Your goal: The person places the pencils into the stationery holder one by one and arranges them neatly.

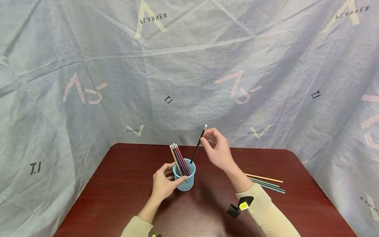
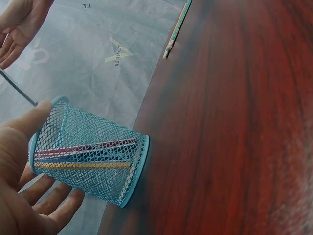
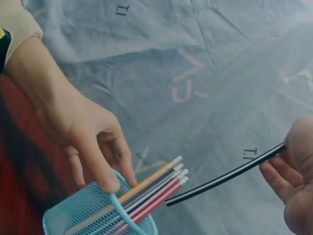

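Observation:
A light blue mesh cup point(image 1: 185, 184) stands on the table, with several pencils point(image 1: 179, 159) leaning to its left side, eraser ends up. My left hand point(image 1: 164, 182) holds the cup around its left side, the thumb at the rim. Pinched near its eraser end in my right hand point(image 1: 218, 148) is a black pencil point(image 1: 197, 144), tilted, its lower end at the cup's right rim. In the right wrist view the black pencil point(image 3: 225, 176) shows a pale stripe, and its low end appears beside the pencils in the cup.
On the table point(image 1: 118, 197) to the right, partly behind my right forearm, lie a yellow pencil point(image 1: 266, 178) and several green ones point(image 1: 269, 186). A grey printed cloth point(image 1: 189, 82) hangs behind the table and along its sides.

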`<control>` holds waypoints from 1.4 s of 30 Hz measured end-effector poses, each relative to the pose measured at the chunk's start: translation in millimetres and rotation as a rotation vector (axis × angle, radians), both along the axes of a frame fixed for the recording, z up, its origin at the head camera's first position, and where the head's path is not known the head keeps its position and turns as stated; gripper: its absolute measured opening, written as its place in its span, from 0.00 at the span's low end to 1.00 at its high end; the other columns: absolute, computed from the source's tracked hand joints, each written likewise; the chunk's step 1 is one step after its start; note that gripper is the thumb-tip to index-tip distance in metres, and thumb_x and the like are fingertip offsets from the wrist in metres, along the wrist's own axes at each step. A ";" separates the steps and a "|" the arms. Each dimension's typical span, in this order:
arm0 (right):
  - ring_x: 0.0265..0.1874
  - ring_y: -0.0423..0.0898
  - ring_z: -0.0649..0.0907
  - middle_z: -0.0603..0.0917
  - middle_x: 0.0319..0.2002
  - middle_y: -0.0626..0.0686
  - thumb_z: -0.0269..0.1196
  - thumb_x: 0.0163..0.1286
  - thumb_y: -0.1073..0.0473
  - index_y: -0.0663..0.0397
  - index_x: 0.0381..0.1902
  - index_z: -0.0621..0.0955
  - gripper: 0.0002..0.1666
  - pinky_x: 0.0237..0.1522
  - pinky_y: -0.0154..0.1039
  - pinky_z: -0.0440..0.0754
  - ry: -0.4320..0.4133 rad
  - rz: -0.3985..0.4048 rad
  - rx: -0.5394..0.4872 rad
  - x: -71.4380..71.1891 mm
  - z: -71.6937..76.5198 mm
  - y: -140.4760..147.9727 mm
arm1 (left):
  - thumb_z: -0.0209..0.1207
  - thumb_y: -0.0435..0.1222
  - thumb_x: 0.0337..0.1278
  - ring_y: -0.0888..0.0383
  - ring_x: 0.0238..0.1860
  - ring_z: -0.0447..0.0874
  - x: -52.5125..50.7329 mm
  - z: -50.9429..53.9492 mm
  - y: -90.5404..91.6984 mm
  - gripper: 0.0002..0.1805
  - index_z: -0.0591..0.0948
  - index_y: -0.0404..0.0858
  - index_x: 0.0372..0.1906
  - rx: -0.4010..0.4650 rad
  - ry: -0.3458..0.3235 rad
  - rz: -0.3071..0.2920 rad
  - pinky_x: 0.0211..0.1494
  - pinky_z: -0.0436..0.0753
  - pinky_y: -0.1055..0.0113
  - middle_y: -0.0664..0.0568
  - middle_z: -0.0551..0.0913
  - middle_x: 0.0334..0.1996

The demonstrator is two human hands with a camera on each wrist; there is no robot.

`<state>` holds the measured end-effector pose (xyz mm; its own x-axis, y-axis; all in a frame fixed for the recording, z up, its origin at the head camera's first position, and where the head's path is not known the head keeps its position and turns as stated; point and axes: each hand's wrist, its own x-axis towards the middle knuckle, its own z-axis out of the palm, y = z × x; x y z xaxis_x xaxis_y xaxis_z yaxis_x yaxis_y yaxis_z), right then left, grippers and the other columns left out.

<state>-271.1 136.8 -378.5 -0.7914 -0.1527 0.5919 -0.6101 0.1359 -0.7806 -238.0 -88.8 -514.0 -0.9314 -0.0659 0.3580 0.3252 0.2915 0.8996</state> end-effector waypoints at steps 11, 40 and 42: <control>0.40 0.57 0.89 0.86 0.39 0.64 0.63 0.77 0.70 0.64 0.47 0.78 0.05 0.44 0.37 0.92 -0.019 0.062 0.098 -1.1 -13.7 -14.7 | 0.87 0.40 0.38 0.45 0.51 0.93 0.2 3.5 -1.5 0.38 0.85 0.38 0.60 0.005 0.000 0.005 0.51 0.94 0.55 0.43 0.91 0.51; 0.41 0.44 0.87 0.86 0.40 0.52 0.65 0.78 0.64 0.55 0.48 0.79 0.05 0.47 0.37 0.90 -0.012 0.021 0.329 -6.6 -50.8 -35.7 | 0.86 0.41 0.41 0.47 0.54 0.92 0.2 0.9 -0.2 0.37 0.85 0.40 0.61 -0.011 -0.018 0.002 0.51 0.94 0.56 0.45 0.91 0.52; 0.41 0.44 0.88 0.86 0.40 0.52 0.65 0.78 0.65 0.55 0.48 0.79 0.05 0.48 0.37 0.90 -0.008 0.019 0.340 -7.5 -52.5 -37.1 | 0.86 0.42 0.41 0.47 0.54 0.92 0.1 0.4 -0.3 0.37 0.85 0.40 0.61 -0.009 -0.017 0.002 0.51 0.94 0.56 0.45 0.91 0.52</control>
